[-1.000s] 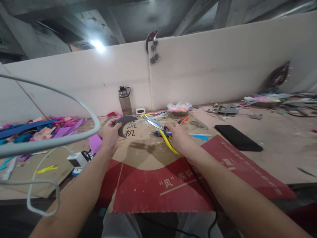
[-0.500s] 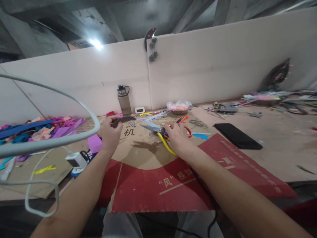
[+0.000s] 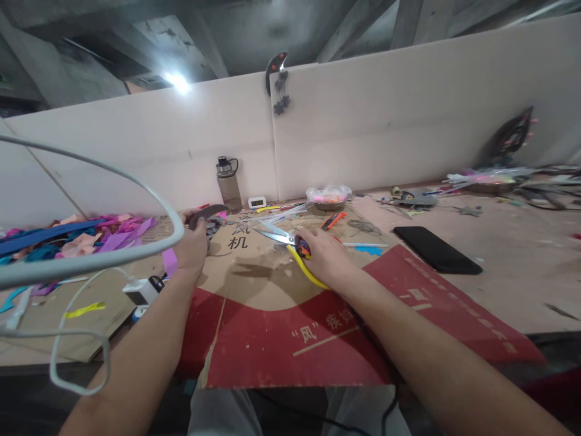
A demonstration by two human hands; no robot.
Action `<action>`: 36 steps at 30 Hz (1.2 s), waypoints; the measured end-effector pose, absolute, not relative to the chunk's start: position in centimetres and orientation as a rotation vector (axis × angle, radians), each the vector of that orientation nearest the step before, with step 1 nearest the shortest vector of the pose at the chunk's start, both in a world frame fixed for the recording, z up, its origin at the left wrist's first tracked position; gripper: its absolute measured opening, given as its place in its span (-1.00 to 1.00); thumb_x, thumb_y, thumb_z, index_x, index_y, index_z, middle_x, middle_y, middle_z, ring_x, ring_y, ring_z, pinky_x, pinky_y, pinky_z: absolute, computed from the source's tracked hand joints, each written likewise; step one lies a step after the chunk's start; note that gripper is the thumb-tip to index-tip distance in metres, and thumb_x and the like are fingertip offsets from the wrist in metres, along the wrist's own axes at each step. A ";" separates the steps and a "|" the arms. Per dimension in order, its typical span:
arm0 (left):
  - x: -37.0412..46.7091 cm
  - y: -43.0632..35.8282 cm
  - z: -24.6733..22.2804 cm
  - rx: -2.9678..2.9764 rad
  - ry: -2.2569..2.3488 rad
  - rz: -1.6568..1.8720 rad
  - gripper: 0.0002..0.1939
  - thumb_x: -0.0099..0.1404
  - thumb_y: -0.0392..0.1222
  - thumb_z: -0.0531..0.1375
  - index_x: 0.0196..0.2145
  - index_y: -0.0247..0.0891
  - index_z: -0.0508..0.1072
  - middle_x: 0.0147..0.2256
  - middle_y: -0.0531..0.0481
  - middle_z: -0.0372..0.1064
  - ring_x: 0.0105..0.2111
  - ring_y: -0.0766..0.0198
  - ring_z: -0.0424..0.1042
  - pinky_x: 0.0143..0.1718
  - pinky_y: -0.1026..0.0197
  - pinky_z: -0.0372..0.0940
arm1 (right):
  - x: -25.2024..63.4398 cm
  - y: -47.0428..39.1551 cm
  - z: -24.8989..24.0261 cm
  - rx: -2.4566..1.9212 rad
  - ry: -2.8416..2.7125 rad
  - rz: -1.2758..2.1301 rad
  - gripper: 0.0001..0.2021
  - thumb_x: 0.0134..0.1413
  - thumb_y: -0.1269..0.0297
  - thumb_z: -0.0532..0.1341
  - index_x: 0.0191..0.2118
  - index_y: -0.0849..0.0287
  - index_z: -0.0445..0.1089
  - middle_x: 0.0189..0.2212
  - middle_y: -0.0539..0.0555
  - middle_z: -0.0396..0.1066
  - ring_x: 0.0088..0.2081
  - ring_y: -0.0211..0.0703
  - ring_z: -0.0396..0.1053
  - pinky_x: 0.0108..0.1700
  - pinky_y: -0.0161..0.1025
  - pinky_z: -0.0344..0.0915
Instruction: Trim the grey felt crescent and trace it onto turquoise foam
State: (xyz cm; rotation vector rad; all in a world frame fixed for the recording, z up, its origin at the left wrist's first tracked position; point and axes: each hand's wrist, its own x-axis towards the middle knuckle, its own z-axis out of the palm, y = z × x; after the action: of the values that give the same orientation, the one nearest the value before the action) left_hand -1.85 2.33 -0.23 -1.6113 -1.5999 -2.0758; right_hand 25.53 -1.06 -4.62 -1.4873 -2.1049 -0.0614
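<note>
Left hand (image 3: 189, 247) pinching the dark crescent (image 3: 212, 211) near one end, seemingly leaving its tip free; right hand (image 3: 325, 254) gripping the scissors (image 3: 289, 240) by the handles, blades pointing left over the cardboard (image 3: 272, 345)

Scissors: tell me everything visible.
The scissors have shiny, metal-looking pointed blades, slightly parted and aimed left, plus a curved yellow handle reaching below the right hand. That hand grips them, hiding the rest of the handles. They appear raised above the cardboard.
</note>
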 end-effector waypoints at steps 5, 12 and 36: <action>-1.6 2.2 -0.5 -1.733 -1.356 -1.784 -0.87 0.15 -0.37 0.17 -0.34 -0.21 0.47 -0.32 -0.05 0.38 -0.23 0.14 0.32 -0.04 0.07 0.17 | 25.7 -0.9 -4.5 -1.487 -2.113 -0.046 -0.69 0.13 0.17 0.21 -0.02 0.14 0.33 -0.14 0.22 0.35 -0.11 0.03 0.32 -0.17 -0.20 0.18; -0.5 1.5 -0.9 -1.884 -1.232 -1.742 -0.88 0.20 -0.33 0.18 -0.32 -0.19 0.48 -0.31 -0.05 0.40 -0.22 0.14 0.34 -0.06 0.09 0.18 | 25.4 -0.7 -4.6 -1.551 -2.093 0.045 -0.45 -0.05 0.00 0.35 0.03 0.14 0.32 -0.11 0.25 0.33 -0.07 0.07 0.29 -0.12 -0.17 0.21; 1.6 1.0 -1.8 -2.261 -1.231 -1.771 -0.89 0.10 -0.31 0.27 -0.39 -0.13 0.54 -0.32 -0.03 0.45 -0.22 0.13 0.36 -0.01 0.07 0.19 | 25.5 -1.2 -4.0 -1.460 -2.124 -0.009 -0.76 0.14 0.24 0.16 -0.08 0.05 0.43 -0.21 0.14 0.48 -0.22 -0.07 0.40 -0.22 -0.26 0.18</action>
State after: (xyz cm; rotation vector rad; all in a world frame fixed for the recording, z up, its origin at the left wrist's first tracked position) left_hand 1.62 1.00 -1.83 -2.2613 -1.2311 -1.7707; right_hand 25.50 -1.19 -4.04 -1.4605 -2.1241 -0.0087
